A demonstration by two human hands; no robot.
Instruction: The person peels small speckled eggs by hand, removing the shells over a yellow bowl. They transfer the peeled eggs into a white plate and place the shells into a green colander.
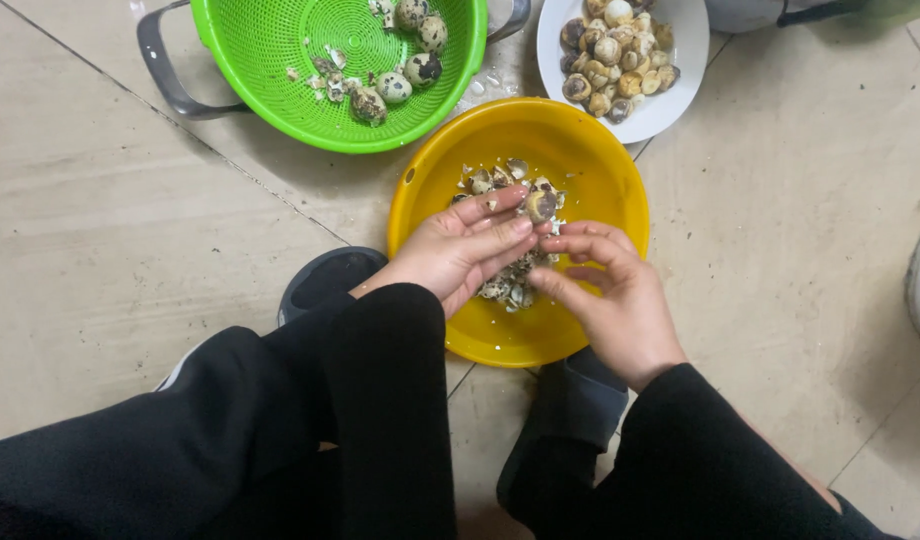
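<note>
Your left hand (467, 250) lies palm up over the yellow bowl (600, 165), fingers stretched toward three o'clock and only loosely curled. A small speckled egg (541, 205), partly peeled, sits at its fingertips, at about one o'clock from the palm; the fingertips touch it rather than wrap it. Your right hand (613, 295) comes in from five o'clock, fingers bent, thumb and forefinger pinched close just below the egg, at about eleven o'clock from its knuckles. You cannot tell whether those fingertips grip the egg or a scrap of shell.

At the far left, at eleven o'clock from your left hand, a green colander (270, 60) rests in a grey-handled pot (160, 65) and holds a few unpeeled speckled eggs (395, 85) among shell bits. Under both hands, broken shells (510, 285) lie heaped in the bowl's bottom. At one o'clock from your right hand, a white plate (680, 70) carries a pile of peeled eggs (620, 55), touching the bowl's rim. Your black sleeves (380, 400) and dark slippers (325, 280) crowd the bowl's near side on the tiled floor (100, 220).
</note>
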